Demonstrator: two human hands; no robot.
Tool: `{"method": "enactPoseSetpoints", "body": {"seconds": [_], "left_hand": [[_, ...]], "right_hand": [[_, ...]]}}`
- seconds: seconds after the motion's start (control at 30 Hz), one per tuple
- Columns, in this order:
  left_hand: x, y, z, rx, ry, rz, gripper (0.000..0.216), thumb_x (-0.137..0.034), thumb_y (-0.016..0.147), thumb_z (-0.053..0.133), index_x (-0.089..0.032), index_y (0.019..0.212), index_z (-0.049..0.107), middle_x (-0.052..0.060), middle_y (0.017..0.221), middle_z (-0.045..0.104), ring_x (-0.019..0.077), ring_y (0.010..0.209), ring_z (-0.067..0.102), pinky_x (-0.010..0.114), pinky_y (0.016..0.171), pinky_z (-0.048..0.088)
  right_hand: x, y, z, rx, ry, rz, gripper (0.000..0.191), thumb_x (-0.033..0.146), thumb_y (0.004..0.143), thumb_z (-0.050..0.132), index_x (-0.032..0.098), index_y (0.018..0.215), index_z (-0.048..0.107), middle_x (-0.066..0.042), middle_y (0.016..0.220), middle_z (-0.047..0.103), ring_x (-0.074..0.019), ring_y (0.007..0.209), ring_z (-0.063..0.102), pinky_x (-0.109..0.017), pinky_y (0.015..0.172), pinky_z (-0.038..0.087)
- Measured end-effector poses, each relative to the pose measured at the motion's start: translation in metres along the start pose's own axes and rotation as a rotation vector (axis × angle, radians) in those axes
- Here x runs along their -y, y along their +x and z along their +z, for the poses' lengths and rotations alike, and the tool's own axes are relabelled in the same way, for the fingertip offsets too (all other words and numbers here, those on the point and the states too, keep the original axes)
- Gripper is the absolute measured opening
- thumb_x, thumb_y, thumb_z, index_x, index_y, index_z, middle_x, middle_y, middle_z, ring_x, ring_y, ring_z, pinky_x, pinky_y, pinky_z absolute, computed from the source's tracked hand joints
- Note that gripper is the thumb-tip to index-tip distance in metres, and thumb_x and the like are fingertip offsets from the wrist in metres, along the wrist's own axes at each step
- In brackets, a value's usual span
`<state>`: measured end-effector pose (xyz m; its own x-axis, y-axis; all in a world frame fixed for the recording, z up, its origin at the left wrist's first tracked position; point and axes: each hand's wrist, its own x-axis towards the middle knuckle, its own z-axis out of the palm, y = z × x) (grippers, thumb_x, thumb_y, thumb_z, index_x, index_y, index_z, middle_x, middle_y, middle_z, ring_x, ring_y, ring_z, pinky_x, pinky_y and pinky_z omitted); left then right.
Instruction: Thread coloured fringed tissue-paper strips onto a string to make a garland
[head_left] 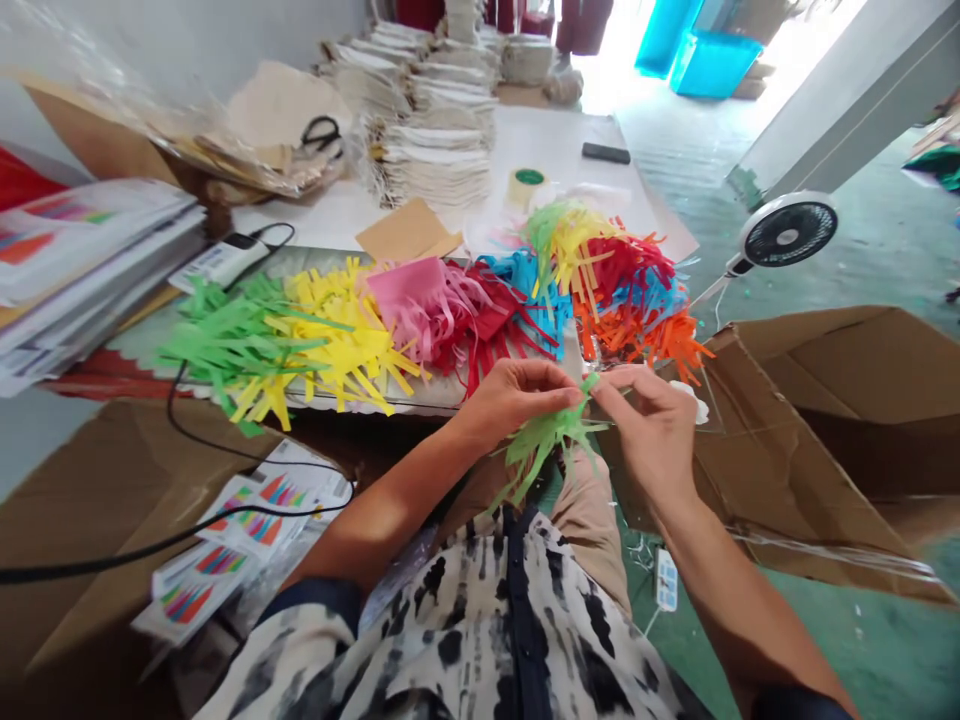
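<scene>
A light green fringed paper tassel [551,435] hangs in front of my lap, its strips drooping. My left hand [517,395] pinches it near its top edge. From the other side, the thumb and finger of my right hand [649,415] close on the tassel's upper tip. Just beyond my hands, fringed paper lies in a row on the table: green [232,335], yellow [345,325], pink [420,295], red [499,315] and blue [532,285]. To the right, a pile of finished-looking multicoloured fringe [592,250] ends in orange strips [675,335].
Open cardboard boxes stand at right [772,450] and lower left [97,480]. A black cable [225,520] crosses the left side. A small fan [787,232] stands at right. Behind are paper stacks [435,160], scissors [322,135], a tape roll [527,187] and a dark phone-like object [606,153].
</scene>
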<state>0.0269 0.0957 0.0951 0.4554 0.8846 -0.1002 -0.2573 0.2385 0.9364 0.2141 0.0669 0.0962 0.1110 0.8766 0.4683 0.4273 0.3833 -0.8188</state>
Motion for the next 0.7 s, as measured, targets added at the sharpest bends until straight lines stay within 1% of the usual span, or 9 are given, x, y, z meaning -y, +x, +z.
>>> {"method": "enactPoseSetpoints", "body": {"seconds": [0.07, 0.1, 0.2, 0.3, 0.4, 0.47, 0.53, 0.6, 0.7], "left_hand": [[0.001, 0.001, 0.004, -0.027, 0.036, 0.074, 0.037, -0.046, 0.070, 0.094, -0.015, 0.081, 0.076, -0.001, 0.077, 0.069, 0.0079, 0.066, 0.057, 0.021, 0.063, 0.043], [0.001, 0.001, 0.006, -0.027, 0.038, 0.086, 0.038, -0.047, 0.071, 0.093, -0.015, 0.081, 0.076, -0.001, 0.078, 0.068, 0.0076, 0.066, 0.056, 0.021, 0.063, 0.042], [0.002, 0.002, 0.010, -0.024, 0.007, 0.077, 0.041, -0.051, 0.072, 0.092, -0.015, 0.081, 0.074, -0.001, 0.079, 0.069, 0.0087, 0.067, 0.057, 0.023, 0.066, 0.044], [0.003, 0.002, 0.012, -0.052, -0.002, 0.092, 0.043, -0.052, 0.070, 0.093, -0.015, 0.080, 0.073, 0.000, 0.077, 0.068, 0.0093, 0.067, 0.056, 0.023, 0.065, 0.045], [0.004, 0.001, 0.014, -0.067, 0.010, 0.133, 0.043, -0.051, 0.069, 0.094, -0.015, 0.078, 0.072, -0.001, 0.074, 0.067, 0.0082, 0.066, 0.054, 0.022, 0.064, 0.043], [0.005, 0.002, 0.015, -0.062, 0.019, 0.151, 0.043, -0.051, 0.070, 0.094, -0.015, 0.077, 0.072, -0.002, 0.072, 0.066, 0.0077, 0.064, 0.054, 0.022, 0.062, 0.043], [0.008, 0.002, 0.016, -0.068, 0.026, 0.166, 0.043, -0.051, 0.070, 0.094, -0.015, 0.076, 0.072, -0.002, 0.071, 0.067, 0.0078, 0.063, 0.054, 0.022, 0.062, 0.043], [0.014, 0.003, 0.017, -0.095, 0.019, 0.177, 0.042, -0.049, 0.069, 0.095, -0.015, 0.077, 0.073, -0.001, 0.072, 0.069, 0.0083, 0.063, 0.055, 0.022, 0.062, 0.043], [0.025, 0.002, 0.018, -0.154, 0.003, 0.184, 0.039, -0.046, 0.070, 0.095, -0.015, 0.079, 0.074, 0.000, 0.074, 0.071, 0.0091, 0.065, 0.058, 0.022, 0.064, 0.045]], "right_hand": [[0.000, 0.001, 0.007, 0.007, 0.241, 0.204, 0.009, 0.032, 0.087, 0.080, 0.026, 0.080, 0.080, 0.001, 0.078, 0.075, -0.0169, 0.073, 0.063, -0.033, 0.072, 0.050], [0.000, 0.002, 0.009, -0.006, 0.320, 0.260, 0.009, 0.031, 0.085, 0.081, 0.026, 0.079, 0.079, 0.002, 0.077, 0.074, -0.0165, 0.072, 0.063, -0.032, 0.071, 0.049], [-0.001, 0.004, 0.013, -0.042, 0.408, 0.309, 0.008, 0.030, 0.082, 0.082, 0.026, 0.076, 0.079, 0.002, 0.075, 0.072, -0.0169, 0.075, 0.064, -0.032, 0.076, 0.050], [-0.001, 0.004, 0.010, 0.011, 0.397, 0.283, 0.012, 0.034, 0.087, 0.079, 0.025, 0.079, 0.080, 0.001, 0.079, 0.073, -0.0173, 0.078, 0.064, -0.032, 0.078, 0.049], [0.002, 0.003, 0.005, 0.079, 0.286, 0.223, 0.018, 0.040, 0.091, 0.076, 0.025, 0.082, 0.080, 0.000, 0.084, 0.074, -0.0181, 0.082, 0.064, -0.033, 0.080, 0.049], [0.004, 0.002, 0.003, 0.065, 0.174, 0.157, 0.018, 0.039, 0.091, 0.078, 0.025, 0.080, 0.079, 0.000, 0.082, 0.072, -0.0181, 0.082, 0.063, -0.034, 0.081, 0.049], [0.006, 0.002, 0.004, 0.021, 0.107, 0.093, 0.020, 0.037, 0.091, 0.077, 0.025, 0.076, 0.076, 0.000, 0.081, 0.070, -0.0178, 0.081, 0.062, -0.035, 0.082, 0.049], [0.006, 0.002, 0.007, -0.025, 0.083, 0.049, 0.020, 0.034, 0.093, 0.075, 0.024, 0.076, 0.074, 0.000, 0.082, 0.069, -0.0182, 0.084, 0.062, -0.035, 0.083, 0.049], [0.002, 0.001, 0.013, -0.073, 0.005, -0.040, 0.015, 0.027, 0.093, 0.072, 0.024, 0.078, 0.073, -0.001, 0.085, 0.068, -0.0193, 0.090, 0.064, -0.036, 0.084, 0.050]]}}
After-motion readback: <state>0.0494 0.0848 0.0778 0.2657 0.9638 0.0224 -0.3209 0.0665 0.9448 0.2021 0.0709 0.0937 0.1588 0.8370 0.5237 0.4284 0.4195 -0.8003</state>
